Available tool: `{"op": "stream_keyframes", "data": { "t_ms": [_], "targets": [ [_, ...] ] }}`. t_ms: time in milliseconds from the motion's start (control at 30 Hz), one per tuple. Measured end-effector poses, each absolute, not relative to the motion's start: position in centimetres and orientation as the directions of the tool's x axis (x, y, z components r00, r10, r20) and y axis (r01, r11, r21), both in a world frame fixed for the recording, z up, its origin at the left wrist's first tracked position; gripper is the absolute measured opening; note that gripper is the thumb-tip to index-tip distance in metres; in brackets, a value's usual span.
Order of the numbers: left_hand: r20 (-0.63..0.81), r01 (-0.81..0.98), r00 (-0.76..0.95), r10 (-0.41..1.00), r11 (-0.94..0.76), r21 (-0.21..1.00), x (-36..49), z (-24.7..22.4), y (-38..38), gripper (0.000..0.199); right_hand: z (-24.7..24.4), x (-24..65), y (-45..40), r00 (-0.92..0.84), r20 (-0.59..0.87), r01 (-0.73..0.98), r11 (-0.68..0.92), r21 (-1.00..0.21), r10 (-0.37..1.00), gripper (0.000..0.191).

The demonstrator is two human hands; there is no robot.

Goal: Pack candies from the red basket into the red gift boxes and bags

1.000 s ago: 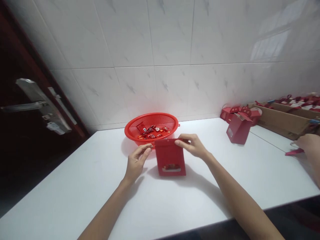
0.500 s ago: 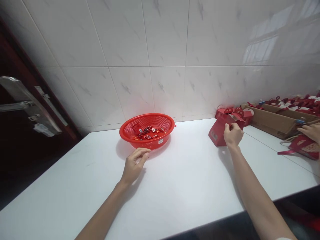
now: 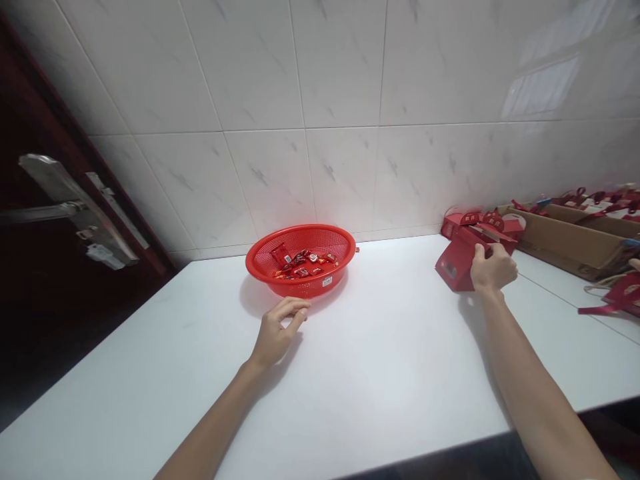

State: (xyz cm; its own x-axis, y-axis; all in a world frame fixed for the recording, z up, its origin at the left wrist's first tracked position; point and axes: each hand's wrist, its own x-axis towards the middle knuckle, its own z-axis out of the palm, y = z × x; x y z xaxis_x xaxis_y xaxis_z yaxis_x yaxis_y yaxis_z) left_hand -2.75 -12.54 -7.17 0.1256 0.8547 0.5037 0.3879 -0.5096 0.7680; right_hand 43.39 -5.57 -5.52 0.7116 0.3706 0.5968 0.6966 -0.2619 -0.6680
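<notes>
My right hand (image 3: 493,268) is closed on the top edge of a red paper gift box (image 3: 457,257), which is tilted at the right side of the table. More red boxes (image 3: 515,227) stand right behind it against the wall. My left hand (image 3: 280,331) hovers just in front of a red plastic basket (image 3: 300,287), its fingers stretched and the thumb a little apart. Nothing shows between them. Inside the basket lie several small wrapped sweets (image 3: 303,261) in red packaging.
At the right, a cardboard box (image 3: 565,245) holds many red packages with ribbons. Another person's fingers (image 3: 635,265) show at the right edge, by a red bag (image 3: 625,293) with a ribbon. A tiled wall (image 3: 340,180) backs the white table (image 3: 360,373); a dark door (image 3: 55,287) is at left.
The view has turned slightly left, so most things sit further right. My right hand has shifted a little with the gift box. The other person's hand has mostly left the view.
</notes>
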Motion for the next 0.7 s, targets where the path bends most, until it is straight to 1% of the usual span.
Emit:
{"op": "stream_keyframes", "data": {
  "t_ms": [67,100,200,267,333,400,433,467,500,533,567,600,633,700],
  "targets": [
    [0.501,0.391,0.135,0.855,-0.51,0.766,-2.6,-7.2,-12.6,0.019,-5.3,43.0,-5.6,0.74,0.568,0.667,-0.293,-0.684,0.36,0.031],
    [0.497,0.394,0.139,0.856,-0.509,0.765,-2.6,-7.2,-12.7,0.019,-5.2,42.8,-5.7,0.724,0.586,0.685,-0.278,-0.673,0.364,0.034],
    [0.479,0.408,0.147,0.865,-0.495,0.768,-2.5,-7.0,-12.9,0.019,-4.4,42.0,-5.8,0.657,0.683,0.753,-0.228,-0.618,0.319,0.049],
    [0.469,0.415,0.145,0.871,-0.484,0.771,-2.5,-7.0,-13.0,0.019,-3.8,41.1,-5.8,0.591,0.757,0.807,-0.179,-0.563,0.28,0.049],
    [0.464,0.42,0.144,0.874,-0.479,0.771,-2.5,-7.1,-13.0,0.02,-3.6,39.2,-5.9,0.464,0.84,0.882,-0.055,-0.469,0.283,0.037],
    [0.472,0.421,0.15,0.869,-0.488,0.764,-2.4,-7.2,-12.8,0.02,-4.0,35.7,-6.3,0.245,0.914,0.934,0.176,-0.312,0.324,0.025],
    [0.48,0.421,0.154,0.864,-0.496,0.759,-2.4,-7.3,-12.7,0.02,-4.5,33.4,-6.9,0.116,0.932,0.92,0.317,-0.232,0.344,0.021],
    [0.49,0.423,0.155,0.858,-0.505,0.752,-2.5,-7.2,-12.6,0.02,-5.2,30.7,-7.8,-0.027,0.934,0.871,0.467,-0.152,0.355,0.019],
    [0.502,0.428,0.153,0.851,-0.516,0.742,-2.6,-7.2,-12.5,0.02,-6.1,27.8,-9.0,-0.185,0.92,0.783,0.618,-0.074,0.345,0.018],
    [0.518,0.436,0.148,0.842,-0.526,0.73,-2.8,-7.1,-12.6,0.02,-7.1,24.9,-10.5,-0.352,0.879,0.662,0.749,-0.007,0.32,0.019],
    [0.534,0.448,0.142,0.834,-0.535,0.716,-3.1,-6.9,-12.7,0.02,-8.1,22.1,-12.3,-0.495,0.829,0.527,0.848,0.049,0.259,0.021],
    [0.55,0.465,0.137,0.824,-0.543,0.699,-3.6,-6.6,-13.0,0.02,-9.1,19.6,-14.2,-0.604,0.778,0.383,0.919,0.093,0.173,0.023],
    [0.565,0.487,0.135,0.814,-0.551,0.677,-4.3,-6.3,-13.5,0.02,-10.1,17.5,-16.2,-0.698,0.708,0.254,0.962,0.103,0.109,0.025],
    [0.587,0.548,0.136,0.798,-0.555,0.626,-6.2,-5.4,-14.8,0.019,-11.5,14.6,-19.7,-0.817,0.56,-0.056,0.986,0.159,-0.136,0.031]
  ]
}}
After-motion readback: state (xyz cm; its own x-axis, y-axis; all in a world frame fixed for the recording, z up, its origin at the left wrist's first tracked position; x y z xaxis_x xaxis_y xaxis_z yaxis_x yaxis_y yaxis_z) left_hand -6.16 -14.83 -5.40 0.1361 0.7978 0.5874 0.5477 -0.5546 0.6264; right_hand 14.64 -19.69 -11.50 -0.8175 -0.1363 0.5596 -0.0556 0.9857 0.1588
